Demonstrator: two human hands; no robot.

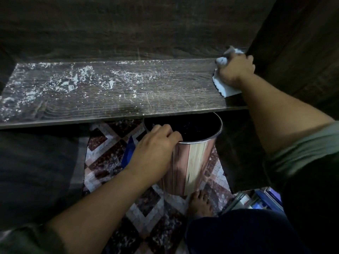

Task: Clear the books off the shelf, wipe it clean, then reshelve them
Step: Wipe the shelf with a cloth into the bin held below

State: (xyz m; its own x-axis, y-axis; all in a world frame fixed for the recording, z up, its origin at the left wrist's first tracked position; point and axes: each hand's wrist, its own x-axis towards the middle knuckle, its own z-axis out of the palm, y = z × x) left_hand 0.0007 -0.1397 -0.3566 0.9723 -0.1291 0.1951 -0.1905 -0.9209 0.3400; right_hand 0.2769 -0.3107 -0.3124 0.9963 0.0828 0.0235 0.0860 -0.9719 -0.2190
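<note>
The right arm reaches forward and across to the far right end of the shelf (128, 92), just beside the dark side panel. The right hand (236, 70) lies knuckles up there, its fingers curled down around a white cloth (227, 89) and pressing it to the board. The cloth bunches out above the knuckles and a flat corner with a dark scalloped edge shows below the wrist. The rest of it is covered by the hand.

The left arm comes in from the lower left with the wrist bent. The left hand (156, 143) grips the near-left rim of a shiny metal bin (194, 162), fingers hooked over the rim into the dark inside and so partly hidden. The bin is tilted, its mouth just under the shelf's front edge, which covers the far part of the rim. Its contents are too dark to make out.

White dust and crumbs (73, 81) lie over the left and middle of the shelf, while the board near the cloth looks barer. The books (256, 200) lie stacked on the patterned floor (110, 153) at lower right, partly hidden by the person's dark clothing and too blurred to read. A bare foot (200, 202) stands beside the bin's base. A blue object (129, 151) shows behind the left hand, and I cannot tell what it is.
</note>
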